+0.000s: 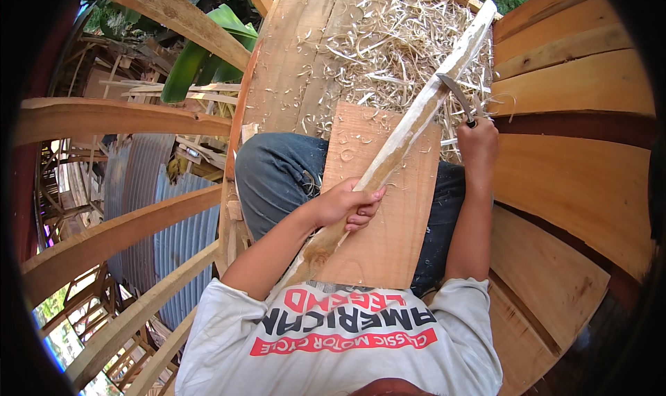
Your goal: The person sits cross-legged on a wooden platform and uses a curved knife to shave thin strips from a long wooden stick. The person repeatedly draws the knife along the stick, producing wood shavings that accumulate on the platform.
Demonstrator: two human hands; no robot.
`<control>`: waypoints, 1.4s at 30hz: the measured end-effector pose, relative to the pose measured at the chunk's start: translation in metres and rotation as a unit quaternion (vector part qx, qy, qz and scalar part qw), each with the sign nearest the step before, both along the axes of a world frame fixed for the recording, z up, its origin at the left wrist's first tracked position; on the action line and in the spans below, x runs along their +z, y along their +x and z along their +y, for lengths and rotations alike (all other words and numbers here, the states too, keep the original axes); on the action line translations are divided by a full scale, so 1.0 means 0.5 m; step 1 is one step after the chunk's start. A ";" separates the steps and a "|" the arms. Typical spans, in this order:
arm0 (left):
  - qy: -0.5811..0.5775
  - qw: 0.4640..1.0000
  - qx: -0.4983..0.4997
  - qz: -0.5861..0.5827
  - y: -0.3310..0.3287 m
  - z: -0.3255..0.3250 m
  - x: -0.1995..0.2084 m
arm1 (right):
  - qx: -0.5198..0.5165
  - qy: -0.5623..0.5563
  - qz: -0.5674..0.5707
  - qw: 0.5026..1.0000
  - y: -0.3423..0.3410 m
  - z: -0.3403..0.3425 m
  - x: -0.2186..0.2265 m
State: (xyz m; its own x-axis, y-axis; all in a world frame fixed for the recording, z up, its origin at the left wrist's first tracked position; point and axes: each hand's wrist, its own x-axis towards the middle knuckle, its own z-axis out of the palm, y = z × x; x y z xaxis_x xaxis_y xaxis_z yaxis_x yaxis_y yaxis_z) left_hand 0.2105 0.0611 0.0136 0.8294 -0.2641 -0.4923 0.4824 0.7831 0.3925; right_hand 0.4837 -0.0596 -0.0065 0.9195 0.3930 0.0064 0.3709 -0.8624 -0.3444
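Left hand point(350, 207) closed round a pale pole point(411, 124), pole slanting over a lap board point(388, 236), right hand point(479, 142) gripping a curved knife point(458, 92), knife against the pole, shavings point(378, 45) heaped near its far end, rails point(125, 121) left, plank wall point(576, 83) close right.

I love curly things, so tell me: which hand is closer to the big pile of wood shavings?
Right. The right hand, holding the curved knife, is beside the shavings; the left hand is farther back, gripping the stick over the board.
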 end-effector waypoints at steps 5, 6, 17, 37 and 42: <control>-0.024 0.999 0.014 -0.021 -0.010 0.004 -0.009 | 0.140 0.001 0.036 0.989 -0.116 -0.015 0.039; -0.025 0.999 0.015 -0.023 -0.011 0.003 -0.011 | 0.171 -0.012 0.055 0.984 -0.144 -0.021 0.047; 0.005 0.999 0.020 -0.043 0.005 0.006 -0.003 | 0.143 -0.048 -0.031 0.988 -0.128 0.000 0.017; -0.015 0.999 0.012 -0.050 -0.001 0.011 -0.022 | 0.131 -0.040 0.029 0.990 -0.132 -0.002 0.053; -0.004 0.998 0.026 -0.051 -0.002 0.004 -0.021 | 0.168 -0.066 0.026 0.983 -0.164 -0.007 0.052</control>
State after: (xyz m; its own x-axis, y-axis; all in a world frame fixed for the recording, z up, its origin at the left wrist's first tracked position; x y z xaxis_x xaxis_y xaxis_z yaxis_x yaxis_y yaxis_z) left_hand 0.2094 0.0631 0.0030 0.8879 -0.2237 -0.4020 0.3992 0.8090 0.4314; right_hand 0.4016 -0.0631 0.0196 0.7352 0.6692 -0.1081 0.6279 -0.7323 -0.2636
